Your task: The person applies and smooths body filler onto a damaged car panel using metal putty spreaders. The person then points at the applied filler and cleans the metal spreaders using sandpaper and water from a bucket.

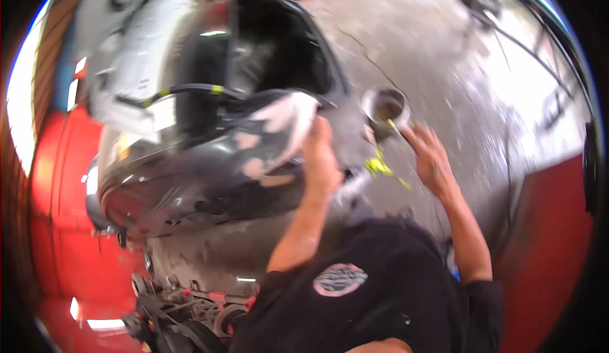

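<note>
My left hand (pixel 321 159) is at the end of a dark car panel (pixel 209 175) with pale, uneven patches (pixel 279 124). Its fingers are stretched out and seem to rest against the panel's edge; the fingertips are blurred. To the right, my right hand (pixel 431 159) pinches a thin pale handle (pixel 396 128) that reaches to a round grey container (pixel 386 104). The container's dark inside is visible, but blur hides what is in it. A bright yellow-green thing (pixel 379 164) lies just below the container, between my hands.
Windows and a dark body of a car (pixel 273 42) stand at upper left. Red panels (pixel 70 182) are at the far left, and a red surface (pixel 549 245) at lower right. Mechanical parts (pixel 190 308) lie at lower left. A thin cable (pixel 368 55) crosses the grey floor (pixel 438 42).
</note>
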Tool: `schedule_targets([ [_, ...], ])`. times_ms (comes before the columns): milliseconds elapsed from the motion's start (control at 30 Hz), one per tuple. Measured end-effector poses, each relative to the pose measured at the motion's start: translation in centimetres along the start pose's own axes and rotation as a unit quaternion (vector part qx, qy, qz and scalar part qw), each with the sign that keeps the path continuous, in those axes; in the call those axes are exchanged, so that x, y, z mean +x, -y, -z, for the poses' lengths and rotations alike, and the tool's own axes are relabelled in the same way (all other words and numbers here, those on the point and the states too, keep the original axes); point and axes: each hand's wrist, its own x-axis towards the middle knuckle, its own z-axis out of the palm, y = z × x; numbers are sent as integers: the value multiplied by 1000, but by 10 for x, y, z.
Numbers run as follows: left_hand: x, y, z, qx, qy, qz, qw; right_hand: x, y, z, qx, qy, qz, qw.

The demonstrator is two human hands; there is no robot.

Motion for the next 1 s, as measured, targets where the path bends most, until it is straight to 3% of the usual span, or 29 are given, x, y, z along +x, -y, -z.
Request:
schedule_targets([
  [67,-26,-23,-31,-2,92,-67,994,28,19,24,-14,-44,84,995],
  [100,-13,-6,-14,39,153,-135,978,35,27,26,-24,-55,124,990],
  [200,-24,-2,-24,116,191,-149,963,46,44,24,-22,-33,195,980],
  [367,-13,22,-20,84,116,-139,980,10,42,-7,1,26,150,988],
  [600,8,36,-18,131,130,-179,966,-54,-3,-36,59,62,-12,996],
  [700,10,72,-16,72,127,7,989,-32,5,-3,121,-23,36,992],
  [767,-8,75,-28,53,128,148,979,-26,12,3,101,-3,90,991],
  [833,-21,86,-37,-169,174,266,933,-25,17,2,62,38,109,991],
  [1000,-30,71,-39,-126,117,246,954,-35,-12,-12,43,16,26,999],
])
